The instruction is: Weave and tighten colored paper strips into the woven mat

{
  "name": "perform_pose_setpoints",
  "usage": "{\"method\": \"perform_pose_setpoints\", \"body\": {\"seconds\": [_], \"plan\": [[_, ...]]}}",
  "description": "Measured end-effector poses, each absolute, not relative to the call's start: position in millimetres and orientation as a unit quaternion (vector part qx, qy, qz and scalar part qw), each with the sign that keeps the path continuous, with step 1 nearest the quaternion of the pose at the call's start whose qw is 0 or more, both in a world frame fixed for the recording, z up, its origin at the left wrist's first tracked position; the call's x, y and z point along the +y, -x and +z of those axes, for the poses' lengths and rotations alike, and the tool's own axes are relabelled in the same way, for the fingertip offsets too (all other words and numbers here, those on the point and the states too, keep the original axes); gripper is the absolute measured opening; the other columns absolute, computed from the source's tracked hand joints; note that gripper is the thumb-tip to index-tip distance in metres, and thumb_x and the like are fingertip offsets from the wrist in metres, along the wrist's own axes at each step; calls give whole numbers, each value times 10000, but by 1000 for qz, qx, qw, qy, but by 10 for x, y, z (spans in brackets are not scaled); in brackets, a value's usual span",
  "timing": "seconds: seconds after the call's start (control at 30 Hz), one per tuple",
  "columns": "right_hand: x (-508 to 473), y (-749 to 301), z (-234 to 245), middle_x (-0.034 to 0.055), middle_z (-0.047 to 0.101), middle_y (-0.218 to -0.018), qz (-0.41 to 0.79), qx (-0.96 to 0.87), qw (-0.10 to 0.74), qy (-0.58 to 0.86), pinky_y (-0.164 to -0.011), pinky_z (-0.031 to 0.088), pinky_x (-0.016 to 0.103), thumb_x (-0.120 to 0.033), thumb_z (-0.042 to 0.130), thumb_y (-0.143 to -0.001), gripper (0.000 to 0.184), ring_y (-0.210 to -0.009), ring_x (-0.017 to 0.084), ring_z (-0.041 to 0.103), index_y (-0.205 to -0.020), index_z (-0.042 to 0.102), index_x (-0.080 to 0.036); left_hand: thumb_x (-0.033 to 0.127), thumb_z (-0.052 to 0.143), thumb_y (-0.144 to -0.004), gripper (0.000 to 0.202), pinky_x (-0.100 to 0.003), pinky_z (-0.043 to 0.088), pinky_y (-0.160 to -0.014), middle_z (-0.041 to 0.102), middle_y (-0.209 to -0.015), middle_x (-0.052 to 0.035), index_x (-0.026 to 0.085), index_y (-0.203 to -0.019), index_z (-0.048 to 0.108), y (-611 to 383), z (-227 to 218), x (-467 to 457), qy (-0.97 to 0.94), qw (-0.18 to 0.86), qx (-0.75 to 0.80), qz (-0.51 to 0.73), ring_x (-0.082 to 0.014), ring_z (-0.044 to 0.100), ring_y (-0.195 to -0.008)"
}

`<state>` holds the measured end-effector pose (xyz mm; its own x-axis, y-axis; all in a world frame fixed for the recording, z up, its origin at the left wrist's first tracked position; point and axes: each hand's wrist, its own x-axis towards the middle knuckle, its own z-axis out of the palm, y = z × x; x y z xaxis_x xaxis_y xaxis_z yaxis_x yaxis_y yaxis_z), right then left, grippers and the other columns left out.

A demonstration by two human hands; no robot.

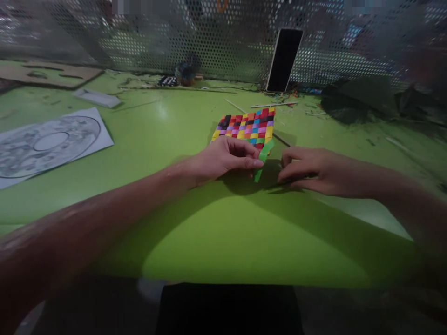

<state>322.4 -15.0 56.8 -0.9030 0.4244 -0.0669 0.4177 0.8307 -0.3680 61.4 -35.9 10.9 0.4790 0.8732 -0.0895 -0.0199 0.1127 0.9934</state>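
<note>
A small woven mat of many coloured paper strips [249, 128] lies on the green table [223, 232] in front of me. My left hand [226, 159] rests on the mat's near edge, its fingers curled and pinching a green paper strip [263, 158] that sticks out from the weave toward me. My right hand [307, 170] lies on the table just right of that strip, fingers bent and pressed together near the strip's lower end; whether it grips anything is hidden.
A dark phone [284, 59] leans against the perforated metal screen [209, 42] at the back. A printed sheet with a round pattern [49, 144] lies at the left. Thin sticks [272, 105], cardboard [52, 74] and dark scraps [349, 100] lie along the back.
</note>
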Motion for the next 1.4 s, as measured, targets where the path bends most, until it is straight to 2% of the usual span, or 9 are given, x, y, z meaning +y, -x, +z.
{"method": "perform_pose_setpoints", "body": {"seconds": [0.07,0.23,0.4,0.53,0.8,1.13,1.4], "plan": [[-172,-3207,571,82,650,-983,186,-957,46,217,-772,518,328,-322,502,-1011,266,-845,194,651,-1070,740,-218,289,892,-700,258,-185,517,-576,703,-692,3,128,-819,729,-607,99,-354,-562,651,374,345,-81,627,-585],[-264,-3160,537,78,704,-1074,156,-956,134,208,-806,531,370,-262,513,-991,212,-950,233,673,-1097,697,-260,209,871,-730,172,-203,563,-631,719,-717,-10,124,-820,752,-599,86,-331,-517,697,361,340,-83,651,-609],[-322,-3099,391,62,707,-999,93,-952,221,192,-753,522,338,-175,556,-961,188,-872,200,668,-1112,658,-222,140,862,-722,123,-200,572,-643,727,-730,-11,129,-797,765,-612,111,-334,-477,725,355,346,-76,650,-609],[-332,-3051,311,61,704,-934,52,-948,257,182,-721,497,321,-197,551,-990,162,-816,186,648,-1091,677,-201,159,878,-703,129,-173,544,-584,720,-699,-3,142,-784,779,-613,126,-348,-478,726,357,341,-62,609,-569],[-359,-2970,278,82,728,-918,-2,-947,254,196,-708,462,339,-248,480,-1030,221,-826,215,656,-1010,697,-211,241,863,-747,149,-173,554,-622,735,-729,-19,146,-834,788,-562,63,-322,-546,712,312,313,-78,650,-638],[-470,-2941,307,64,708,-835,0,-942,193,273,-628,356,302,-318,437,-1043,293,-716,193,594,-1009,694,-182,239,877,-721,162,-175,555,-627,736,-716,-31,135,-811,791,-593,94,-337,-562,703,312,306,-81,644,-621],[-515,-2904,313,63,696,-847,-7,-940,186,287,-585,291,292,-329,405,-1054,313,-683,174,558,-1030,681,-183,221,866,-733,128,-173,546,-629,716,-686,-23,134,-775,783,-598,115,-365,-558,698,326,309,-72,613,-596]]}}
